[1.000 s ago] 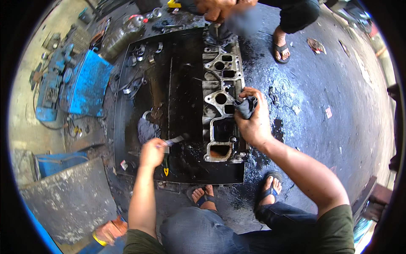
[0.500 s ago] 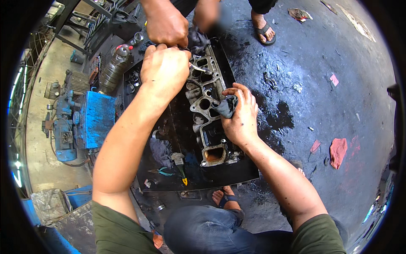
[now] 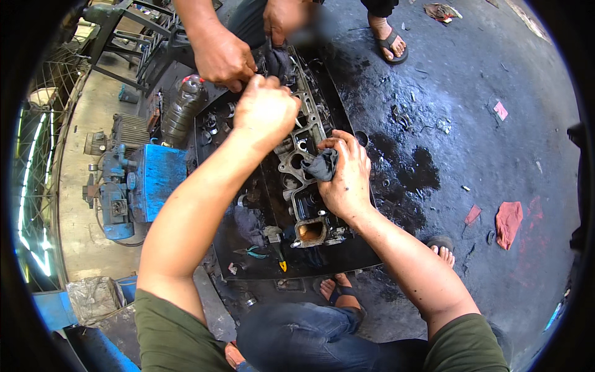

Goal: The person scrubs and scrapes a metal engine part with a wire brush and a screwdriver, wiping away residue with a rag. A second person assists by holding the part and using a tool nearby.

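A greasy metal cylinder head with round ports and a square opening lies lengthwise on a black tray. My left hand is closed above its far part, on a thin tool whose pale tip points down at the metal; the rest of the tool is hidden. On the right edge of the casting, my right hand grips a dark grey rag against it. Just beyond my left fist is a co-worker's closed hand. Their other hand is by a dark cloth at the far end.
On the tray's near part lie a brush with a yellow-ended handle, teal-handled pliers and a grey rag. Left stand a plastic bottle and a blue machine. A red cloth lies on the oily floor, right.
My view has shifted a little. The co-worker's nearer hand has drawn slightly left and away. The tool in my left hand now points more steeply down; my right hand keeps its rag.
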`<action>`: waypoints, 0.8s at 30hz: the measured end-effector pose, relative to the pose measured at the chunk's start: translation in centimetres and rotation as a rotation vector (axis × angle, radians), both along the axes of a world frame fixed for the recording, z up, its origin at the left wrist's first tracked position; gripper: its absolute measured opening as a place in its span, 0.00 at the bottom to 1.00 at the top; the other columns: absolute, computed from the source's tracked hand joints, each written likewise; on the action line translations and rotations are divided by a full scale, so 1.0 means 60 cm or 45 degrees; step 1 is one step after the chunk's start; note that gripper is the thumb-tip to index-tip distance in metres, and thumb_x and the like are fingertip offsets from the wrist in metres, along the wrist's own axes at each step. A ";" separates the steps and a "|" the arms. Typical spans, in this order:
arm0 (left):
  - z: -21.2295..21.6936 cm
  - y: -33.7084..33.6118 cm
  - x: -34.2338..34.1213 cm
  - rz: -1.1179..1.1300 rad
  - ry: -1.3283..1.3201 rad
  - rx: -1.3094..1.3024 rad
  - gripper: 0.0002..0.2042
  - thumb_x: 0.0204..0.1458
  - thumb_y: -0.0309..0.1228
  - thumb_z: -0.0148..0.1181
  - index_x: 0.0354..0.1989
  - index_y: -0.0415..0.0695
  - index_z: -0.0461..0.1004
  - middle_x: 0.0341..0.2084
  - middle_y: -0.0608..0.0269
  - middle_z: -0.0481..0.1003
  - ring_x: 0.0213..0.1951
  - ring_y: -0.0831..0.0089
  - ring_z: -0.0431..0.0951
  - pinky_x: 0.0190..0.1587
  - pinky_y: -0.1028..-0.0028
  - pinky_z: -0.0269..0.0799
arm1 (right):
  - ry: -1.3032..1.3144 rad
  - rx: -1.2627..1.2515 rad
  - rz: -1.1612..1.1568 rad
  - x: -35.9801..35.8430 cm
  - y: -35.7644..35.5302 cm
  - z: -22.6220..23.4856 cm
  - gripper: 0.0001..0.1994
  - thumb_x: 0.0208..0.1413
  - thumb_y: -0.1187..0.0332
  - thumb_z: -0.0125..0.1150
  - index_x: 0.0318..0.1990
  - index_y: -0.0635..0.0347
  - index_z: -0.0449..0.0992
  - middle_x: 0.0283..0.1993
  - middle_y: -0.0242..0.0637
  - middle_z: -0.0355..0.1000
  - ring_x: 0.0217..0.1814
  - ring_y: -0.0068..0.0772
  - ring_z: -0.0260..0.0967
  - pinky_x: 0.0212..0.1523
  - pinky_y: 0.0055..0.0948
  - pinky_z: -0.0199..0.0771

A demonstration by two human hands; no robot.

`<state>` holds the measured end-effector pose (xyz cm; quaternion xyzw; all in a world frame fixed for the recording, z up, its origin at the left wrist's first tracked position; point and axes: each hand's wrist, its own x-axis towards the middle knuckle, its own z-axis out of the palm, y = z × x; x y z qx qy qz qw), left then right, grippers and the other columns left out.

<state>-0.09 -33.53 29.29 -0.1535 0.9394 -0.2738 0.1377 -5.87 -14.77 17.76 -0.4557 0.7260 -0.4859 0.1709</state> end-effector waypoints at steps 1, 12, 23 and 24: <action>0.003 -0.002 -0.007 -0.094 -0.063 0.040 0.10 0.56 0.35 0.59 0.31 0.53 0.88 0.33 0.68 0.85 0.47 0.70 0.81 0.54 0.63 0.68 | -0.010 -0.007 -0.004 0.000 0.001 0.001 0.33 0.37 0.80 0.72 0.57 0.51 0.74 0.68 0.43 0.64 0.73 0.52 0.60 0.71 0.51 0.60; 0.048 -0.028 -0.080 -0.071 -0.069 0.016 0.11 0.55 0.36 0.60 0.31 0.49 0.88 0.33 0.64 0.86 0.48 0.66 0.81 0.55 0.60 0.67 | -0.111 0.016 -0.019 -0.004 0.001 0.003 0.32 0.36 0.80 0.72 0.56 0.49 0.75 0.69 0.42 0.64 0.73 0.53 0.61 0.71 0.51 0.60; 0.012 0.006 -0.045 0.149 -0.184 -0.124 0.05 0.54 0.36 0.65 0.33 0.55 0.87 0.32 0.61 0.85 0.44 0.62 0.83 0.55 0.55 0.70 | -0.178 0.028 0.019 -0.004 0.002 0.003 0.32 0.38 0.80 0.71 0.56 0.49 0.75 0.69 0.43 0.63 0.73 0.53 0.59 0.74 0.52 0.56; 0.011 0.007 -0.043 0.131 -0.270 0.016 0.05 0.54 0.36 0.64 0.33 0.55 0.87 0.32 0.61 0.85 0.44 0.62 0.83 0.55 0.55 0.70 | -0.162 0.022 0.024 -0.004 0.003 0.002 0.32 0.37 0.80 0.71 0.56 0.49 0.75 0.69 0.42 0.63 0.73 0.53 0.59 0.73 0.51 0.57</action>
